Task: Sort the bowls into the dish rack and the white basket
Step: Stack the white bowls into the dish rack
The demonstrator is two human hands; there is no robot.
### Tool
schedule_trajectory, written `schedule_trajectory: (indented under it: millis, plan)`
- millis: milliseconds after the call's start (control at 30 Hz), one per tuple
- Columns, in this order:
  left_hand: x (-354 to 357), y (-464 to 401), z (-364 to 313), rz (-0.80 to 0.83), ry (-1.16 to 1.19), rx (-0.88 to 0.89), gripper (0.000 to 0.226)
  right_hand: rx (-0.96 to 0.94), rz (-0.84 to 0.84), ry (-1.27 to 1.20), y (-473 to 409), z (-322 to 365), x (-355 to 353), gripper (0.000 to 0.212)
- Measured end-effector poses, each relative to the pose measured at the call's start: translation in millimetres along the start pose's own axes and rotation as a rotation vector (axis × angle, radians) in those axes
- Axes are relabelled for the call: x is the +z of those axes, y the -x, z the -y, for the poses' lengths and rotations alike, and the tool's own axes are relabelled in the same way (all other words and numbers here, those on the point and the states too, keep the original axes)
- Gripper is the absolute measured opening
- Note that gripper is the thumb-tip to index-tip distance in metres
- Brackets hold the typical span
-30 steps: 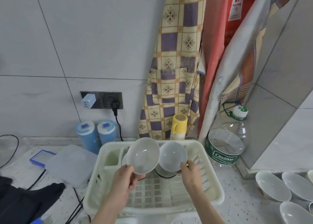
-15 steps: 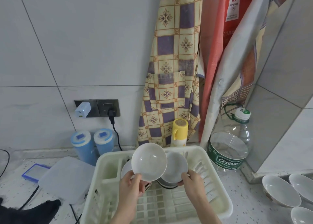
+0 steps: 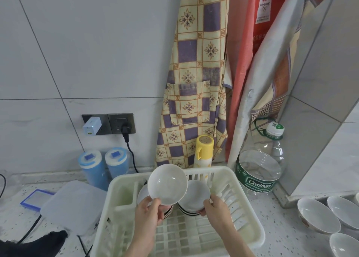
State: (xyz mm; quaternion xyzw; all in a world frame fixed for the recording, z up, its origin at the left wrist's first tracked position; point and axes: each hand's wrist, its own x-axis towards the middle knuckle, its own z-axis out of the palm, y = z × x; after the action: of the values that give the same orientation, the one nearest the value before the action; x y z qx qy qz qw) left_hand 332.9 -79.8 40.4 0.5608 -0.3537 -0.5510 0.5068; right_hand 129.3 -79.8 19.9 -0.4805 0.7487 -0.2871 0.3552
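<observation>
A cream plastic dish rack (image 3: 250,214) stands on the counter in front of me. My left hand (image 3: 148,211) pinches the lower rim of a white bowl (image 3: 167,184), held upright above the rack with its inside facing me. My right hand (image 3: 216,209) grips a second white bowl (image 3: 196,195) that leans on its edge in the rack, partly hidden behind the first. Another bowl (image 3: 142,194) stands in the rack behind my left hand. Several white bowls (image 3: 318,215) lie on the counter at the right.
A large water bottle (image 3: 259,169) and a yellow-capped bottle (image 3: 203,150) stand behind the rack. Two blue canisters (image 3: 93,167), a translucent lid (image 3: 70,206) and a power cord (image 3: 132,155) sit to the left. Aprons (image 3: 196,72) hang on the wall.
My left hand has lifted its bowl up and to the right, so it now overlaps the right bowl. My right hand has lowered its bowl deeper into the rack.
</observation>
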Motion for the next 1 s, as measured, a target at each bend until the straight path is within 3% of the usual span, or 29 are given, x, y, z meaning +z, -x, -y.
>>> schedule_trajectory:
  millis: [300,400,500,633,733,900,1000]
  plan:
    - [5,-2,5,0.048,-0.037,-0.029,0.018,-0.016,-0.003,0.054,-1,-2,3,0.028]
    - [9,-3,8,0.067,-0.060,-0.045,0.016,0.013,-0.097,0.010,-1,-4,1,0.033]
    - [18,-4,10,0.088,-0.085,-0.051,0.016,-0.056,-0.197,-0.208,0,-3,-2,0.029]
    - [33,-4,13,0.128,-0.104,-0.060,0.017,-0.226,-0.137,-0.397,8,3,-5,0.023]
    - [39,-3,17,0.154,-0.113,-0.057,0.017,-0.249,-0.120,-0.370,10,5,-7,0.020]
    - [41,-5,18,0.213,-0.095,-0.086,0.017,-0.208,-0.153,-0.301,4,1,-6,0.036]
    - [38,-5,19,0.265,-0.009,-0.156,0.020,-0.152,-0.171,-0.319,1,-1,-5,0.030]
